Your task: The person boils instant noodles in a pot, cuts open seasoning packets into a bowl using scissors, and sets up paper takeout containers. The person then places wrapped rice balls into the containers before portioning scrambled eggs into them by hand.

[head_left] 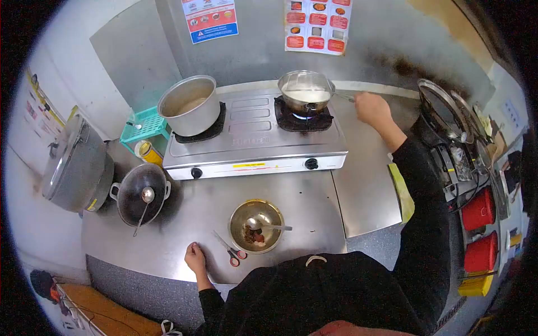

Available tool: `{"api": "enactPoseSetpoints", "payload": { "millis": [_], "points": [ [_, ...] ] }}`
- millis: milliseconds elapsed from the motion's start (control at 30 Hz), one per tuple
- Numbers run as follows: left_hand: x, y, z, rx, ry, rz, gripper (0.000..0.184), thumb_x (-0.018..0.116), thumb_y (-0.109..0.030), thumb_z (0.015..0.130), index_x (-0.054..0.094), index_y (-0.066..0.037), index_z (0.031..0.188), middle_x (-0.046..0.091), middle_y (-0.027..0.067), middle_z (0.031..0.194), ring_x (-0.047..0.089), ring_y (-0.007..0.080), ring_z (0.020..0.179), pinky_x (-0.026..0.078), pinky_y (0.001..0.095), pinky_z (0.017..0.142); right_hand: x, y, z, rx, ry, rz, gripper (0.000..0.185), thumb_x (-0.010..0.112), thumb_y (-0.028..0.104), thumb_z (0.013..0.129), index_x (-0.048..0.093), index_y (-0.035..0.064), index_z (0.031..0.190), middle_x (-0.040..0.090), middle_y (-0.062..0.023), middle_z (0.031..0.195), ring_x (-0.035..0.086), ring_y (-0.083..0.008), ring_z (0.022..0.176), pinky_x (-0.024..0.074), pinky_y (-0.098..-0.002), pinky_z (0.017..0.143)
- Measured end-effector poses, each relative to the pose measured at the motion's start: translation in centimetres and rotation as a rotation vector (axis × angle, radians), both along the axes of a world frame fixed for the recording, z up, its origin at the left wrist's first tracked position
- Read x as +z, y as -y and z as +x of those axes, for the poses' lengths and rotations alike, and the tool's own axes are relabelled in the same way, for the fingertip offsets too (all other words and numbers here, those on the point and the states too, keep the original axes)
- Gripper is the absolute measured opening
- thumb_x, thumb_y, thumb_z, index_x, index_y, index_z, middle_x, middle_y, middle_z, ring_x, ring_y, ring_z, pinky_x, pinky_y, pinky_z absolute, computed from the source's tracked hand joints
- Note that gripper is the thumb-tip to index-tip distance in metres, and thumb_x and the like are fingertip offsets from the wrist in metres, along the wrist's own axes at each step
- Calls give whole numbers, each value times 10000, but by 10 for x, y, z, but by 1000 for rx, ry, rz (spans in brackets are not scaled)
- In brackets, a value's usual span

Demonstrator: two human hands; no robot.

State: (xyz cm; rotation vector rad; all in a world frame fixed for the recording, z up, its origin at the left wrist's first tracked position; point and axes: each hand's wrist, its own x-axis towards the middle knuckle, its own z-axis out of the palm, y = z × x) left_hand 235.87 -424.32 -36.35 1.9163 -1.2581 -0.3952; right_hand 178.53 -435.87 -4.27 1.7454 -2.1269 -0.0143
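My right hand is closed round the handle of a small metal saucepan. The pan sits on the right burner over a blue flame, with white liquid inside. My left hand rests at the counter's front edge with its fingers curled; whether anything is in it cannot be made out. Just right of it lie scissors with red and black handles. Beyond them stands a steel bowl holding dark and reddish contents and a spoon.
A large pot sits on the stove's left burner. At left are a wok with a ladle, a yellow can, a green rack and a big cooker. Lids and red bins stand at right.
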Motion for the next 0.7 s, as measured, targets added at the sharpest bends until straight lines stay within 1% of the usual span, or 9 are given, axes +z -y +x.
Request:
{"api": "enactPoseSetpoints", "payload": {
  "millis": [67, 200, 300, 367, 400, 467, 500, 567, 700],
  "points": [
    [-2, -2, -3, 30, 105, -44, 241, 507, -225, 819, 625, -26, 887, 623, 144, 722, 595, 240, 625, 461, 322, 597, 2, 3, 5, 52, 7, 120, 175, 501, 101, 734, 622, 1, 812, 599, -203, 831, 604, -325, 793, 490, -416, 690],
    [-5, -1, -4, 88, 116, -45, 243, 506, -229, 816, 623, -24, 877, 625, 140, 731, 597, 235, 631, 461, 320, 599, 6, 31, -15, 13, 48, 204, 201, 521, 129, 730, 614, -25, 820, 596, -222, 828, 603, -327, 787, 486, -409, 680],
    [-10, 0, -6, 89, 68, -49, 234, 505, -228, 811, 622, -35, 875, 623, 146, 748, 599, 257, 644, 463, 336, 605, 34, 32, -23, -6, 359, 332, 223, 544, 174, 748, 603, -41, 754, 614, -193, 766, 617, -284, 635, 487, -376, 539],
    [-12, 0, -6, 108, 173, -39, 221, 502, -225, 805, 619, -49, 870, 619, 153, 760, 598, 286, 662, 463, 357, 611, 31, 43, -48, -108, 691, 452, 299, 531, 255, 808, 561, -23, 704, 502, -49, 562, 458, -109, 418, 366, -261, 327],
    [-10, 1, -9, 109, 170, -41, 221, 502, -225, 805, 619, -49, 870, 619, 153, 760, 598, 286, 662, 463, 357, 611, 32, 42, -52, -107, 687, 451, 299, 531, 255, 808, 561, -23, 704, 502, -49, 562, 458, -109, 418, 366, -261, 327],
    [-6, 1, -11, 140, 175, 4, 212, 502, -225, 799, 613, -56, 864, 617, 155, 758, 593, 312, 673, 461, 374, 613, 34, 41, -57, -191, 1126, 556, 279, 465, 256, 862, 556, -2, 810, 466, 13, 576, 367, -47, 391, 292, -211, 305],
    [-5, 0, -11, 139, 175, 5, 212, 502, -225, 799, 613, -56, 864, 617, 155, 758, 593, 312, 673, 461, 374, 613, 29, 42, -65, -193, 1126, 556, 279, 465, 256, 862, 556, -2, 810, 466, 13, 576, 367, -47, 391, 292, -211, 305],
    [-2, -1, -11, 129, 226, 12, 213, 498, -230, 802, 610, -57, 857, 617, 152, 743, 594, 307, 673, 459, 377, 604, 20, 44, -75, -230, 1467, 659, 276, 416, 252, 895, 536, 4, 900, 412, 42, 583, 310, -24, 384, 248, -184, 298],
    [3, -1, -14, 120, 237, -14, 217, 490, -233, 806, 606, -55, 852, 615, 145, 719, 593, 299, 655, 456, 376, 591, 9, 32, -78, -228, 1634, 596, 276, 418, 256, 898, 529, 4, 922, 396, 41, 585, 296, -25, 382, 243, -181, 297]
  ]
}}
